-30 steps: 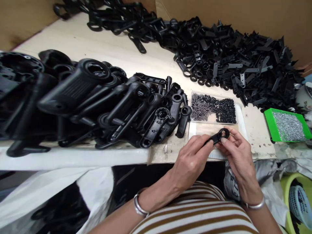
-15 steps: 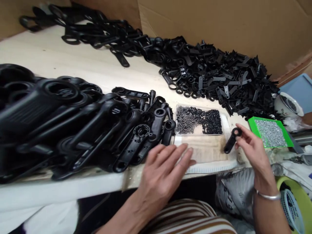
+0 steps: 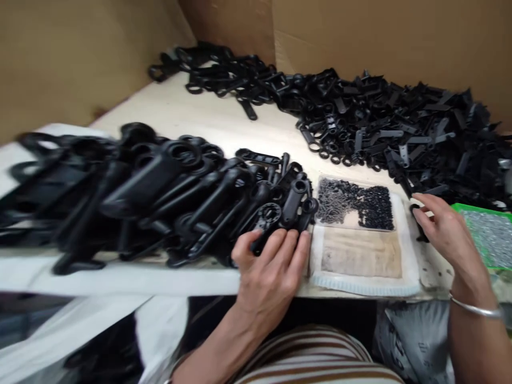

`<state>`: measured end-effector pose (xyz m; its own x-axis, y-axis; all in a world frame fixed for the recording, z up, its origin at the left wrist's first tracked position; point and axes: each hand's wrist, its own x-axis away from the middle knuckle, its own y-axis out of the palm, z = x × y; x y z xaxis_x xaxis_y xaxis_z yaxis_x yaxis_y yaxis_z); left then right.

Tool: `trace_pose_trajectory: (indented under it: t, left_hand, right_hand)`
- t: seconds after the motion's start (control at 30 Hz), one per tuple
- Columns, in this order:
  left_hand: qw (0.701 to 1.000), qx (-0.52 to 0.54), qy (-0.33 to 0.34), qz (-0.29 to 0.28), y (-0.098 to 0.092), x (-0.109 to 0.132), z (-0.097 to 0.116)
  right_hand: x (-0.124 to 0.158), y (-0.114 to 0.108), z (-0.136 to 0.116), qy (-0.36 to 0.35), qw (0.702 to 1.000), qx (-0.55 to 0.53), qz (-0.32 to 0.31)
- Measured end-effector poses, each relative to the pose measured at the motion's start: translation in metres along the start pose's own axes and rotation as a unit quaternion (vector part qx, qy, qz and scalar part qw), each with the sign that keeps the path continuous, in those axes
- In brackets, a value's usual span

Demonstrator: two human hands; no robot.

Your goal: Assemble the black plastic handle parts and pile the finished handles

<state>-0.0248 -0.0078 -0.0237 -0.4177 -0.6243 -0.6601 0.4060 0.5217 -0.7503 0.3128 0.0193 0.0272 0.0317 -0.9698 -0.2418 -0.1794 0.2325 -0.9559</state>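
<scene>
My left hand reaches over the near right end of a heap of black plastic handles. Its fingers curl down round a black ring-ended plastic lever; my thumb is hidden. At the right, my right hand pinches a small black ring-ended plastic lever between thumb and fingers, partly covered by them. Between the hands lies a white padded mat with a worn tan patch. On its far part stands a clear shallow tray of tiny silver-grey and black pieces.
A long pile of black plastic parts runs along the back, against cardboard walls. A green tray of small silver pieces stands beyond my right hand. A grey plastic bag sits below the table edge.
My view has swung left, so things sit further right. My left hand has moved onto the heap and closed round a lever. The right hand still holds its small lever, now right of the mat.
</scene>
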Motion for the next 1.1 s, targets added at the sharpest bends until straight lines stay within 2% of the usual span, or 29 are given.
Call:
trace_pose_trajectory:
  t: [0.2,0.37,0.43,0.53,0.63,0.73,0.8,0.93,1.1]
  left_hand:
    - [0.997,0.007,-0.037,0.068,-0.005,-0.005,0.000]
    - [0.991,0.057,-0.063,0.099,-0.013,-0.003,-0.001]
    - [0.989,0.120,-0.051,0.075,-0.016,-0.004,0.002]
    - [0.979,0.203,-0.012,-0.028,-0.016,-0.010,0.006]
    - [0.972,0.184,0.015,-0.148,-0.013,-0.017,0.008]
    - [0.960,0.177,0.013,-0.218,-0.012,-0.022,0.005]
    - [0.956,0.187,0.007,-0.227,-0.012,-0.024,0.002]
    - [0.957,0.228,-0.009,-0.181,-0.014,-0.025,0.000]
    - [0.933,0.316,-0.034,-0.168,-0.010,-0.025,0.003]
  right_hand:
    - [0.011,0.011,-0.059,-0.088,0.990,-0.106,0.000]
    - [0.008,0.018,-0.072,-0.101,0.991,-0.088,0.001]
    - [0.002,0.018,-0.075,-0.112,0.990,-0.088,-0.023]
    - [-0.011,0.019,-0.082,-0.128,0.985,-0.096,-0.069]
    - [-0.026,0.023,-0.093,-0.149,0.977,-0.090,-0.122]
    - [-0.037,0.029,-0.102,-0.163,0.970,-0.064,-0.168]
    - [-0.041,0.031,-0.106,-0.166,0.968,-0.047,-0.183]
    - [-0.044,0.030,-0.110,-0.180,0.961,-0.031,-0.208]
    - [-0.044,0.030,-0.109,-0.185,0.960,0.010,-0.209]
